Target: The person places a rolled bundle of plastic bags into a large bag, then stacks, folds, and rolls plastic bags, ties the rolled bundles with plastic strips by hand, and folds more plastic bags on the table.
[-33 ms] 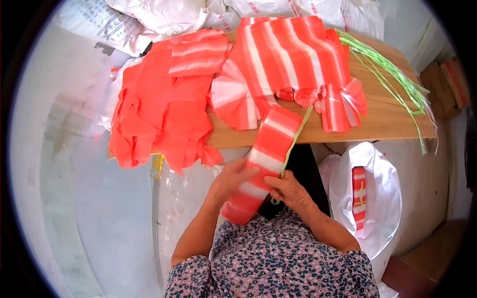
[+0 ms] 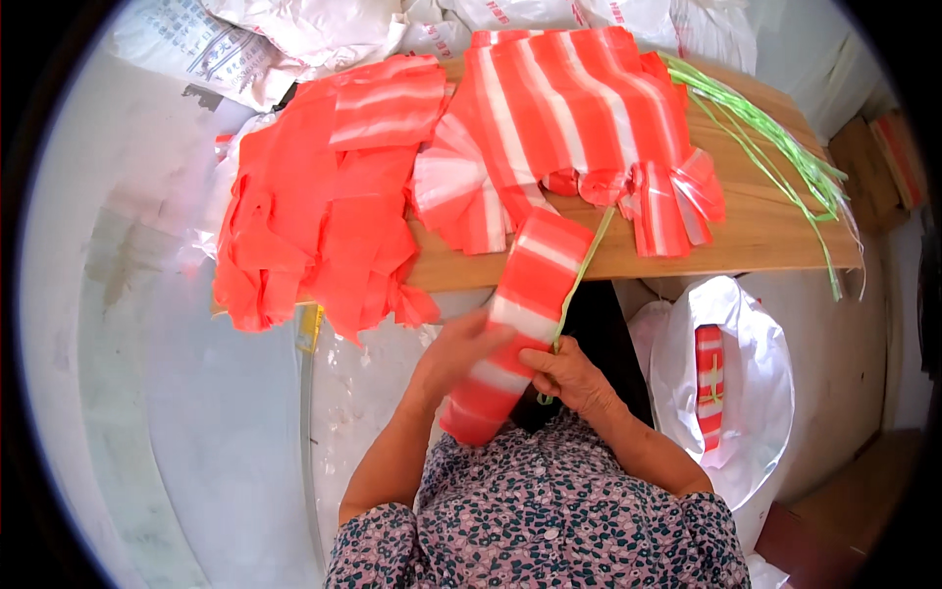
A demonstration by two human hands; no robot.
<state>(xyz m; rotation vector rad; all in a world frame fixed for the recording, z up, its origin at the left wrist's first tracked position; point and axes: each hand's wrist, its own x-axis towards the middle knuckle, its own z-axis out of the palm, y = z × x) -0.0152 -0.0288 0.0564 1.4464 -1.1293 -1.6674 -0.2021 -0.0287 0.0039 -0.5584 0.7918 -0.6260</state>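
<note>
A folded bundle of red-and-white striped plastic bags (image 2: 525, 309) slants from the table edge down to my lap. My left hand (image 2: 459, 351), blurred by motion, lies across its left side with the fingers stretched out. On the other side my right hand (image 2: 567, 375) is closed, the thumb against the bundle's edge. It pinches a green plastic cord (image 2: 586, 262) that runs up along that edge to the table; a short end shows below the hand. The fingers' undersides are hidden.
On the wooden table (image 2: 756, 231) lie a striped bag pile (image 2: 574, 108), a plainer red pile (image 2: 368, 216) at left and green strips (image 2: 775, 137) at right. A white sack (image 2: 760, 393) at lower right holds a tied striped bundle (image 2: 708, 388). Full white sacks (image 2: 314, 39) line the back.
The whole view has shifted very slightly. My left hand has moved a little to the right over the bundle; my right hand keeps its hold on the cord.
</note>
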